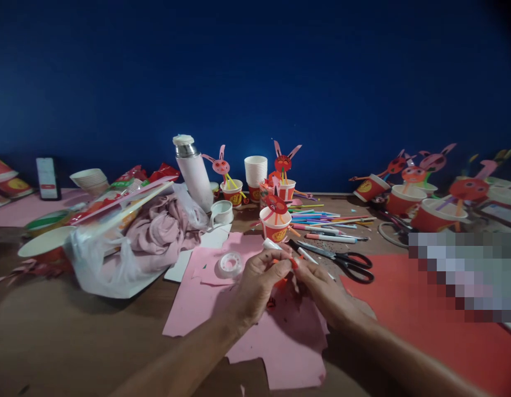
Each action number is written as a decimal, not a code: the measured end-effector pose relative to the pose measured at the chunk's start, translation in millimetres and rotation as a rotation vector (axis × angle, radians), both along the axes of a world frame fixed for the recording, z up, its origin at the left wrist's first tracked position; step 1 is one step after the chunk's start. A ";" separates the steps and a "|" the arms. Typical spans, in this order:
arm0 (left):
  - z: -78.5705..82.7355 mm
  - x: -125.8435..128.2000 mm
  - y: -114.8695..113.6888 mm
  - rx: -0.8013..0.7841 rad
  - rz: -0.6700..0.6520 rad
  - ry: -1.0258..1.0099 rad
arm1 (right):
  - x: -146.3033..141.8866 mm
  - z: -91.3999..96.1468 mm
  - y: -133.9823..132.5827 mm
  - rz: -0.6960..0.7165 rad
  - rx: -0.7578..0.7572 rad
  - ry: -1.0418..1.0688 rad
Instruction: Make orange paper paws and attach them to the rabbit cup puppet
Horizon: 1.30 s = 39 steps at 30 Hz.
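Both forearms reach forward and converge; left hand (261, 278) and right hand (317, 284) meet fingertip to fingertip, fingers curled in a pinching grip.

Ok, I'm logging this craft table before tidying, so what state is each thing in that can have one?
left hand: closed on a small red paper piece
right hand: pinching the same piece
scissors: lying on the table, blades about shut
tape roll: flat on pink paper
flask: upright, capped
phone: propped up, screen lit
stacked white cups: upright
nearest bunny cup: upright
far-right bunny cups: tipped over
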<state>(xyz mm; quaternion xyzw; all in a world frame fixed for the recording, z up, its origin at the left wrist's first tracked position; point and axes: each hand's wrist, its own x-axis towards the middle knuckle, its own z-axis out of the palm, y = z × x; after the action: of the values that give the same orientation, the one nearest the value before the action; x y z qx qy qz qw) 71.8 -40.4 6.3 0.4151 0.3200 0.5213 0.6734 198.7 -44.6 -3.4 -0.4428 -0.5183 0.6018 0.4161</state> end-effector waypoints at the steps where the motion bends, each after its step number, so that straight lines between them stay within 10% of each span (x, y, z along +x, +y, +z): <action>1: 0.7 0.0 -0.9 0.008 -0.029 0.007 | 0.6 1.2 0.8 0.022 0.022 -0.020; 15: 8.7 -21.8 27.5 0.064 0.467 0.199 | 14.4 20.1 5.2 -0.218 0.240 -0.108; 39: 2.1 -17.1 19.6 0.382 0.480 0.416 | 10.9 15.8 -0.1 -0.227 0.375 -0.461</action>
<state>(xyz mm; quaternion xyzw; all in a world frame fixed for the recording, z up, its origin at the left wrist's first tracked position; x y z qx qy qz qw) 54.7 -20.8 8.4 0.5437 0.4350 0.6192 0.3630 209.5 -44.7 12.4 -0.5382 -0.6482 0.3291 0.4265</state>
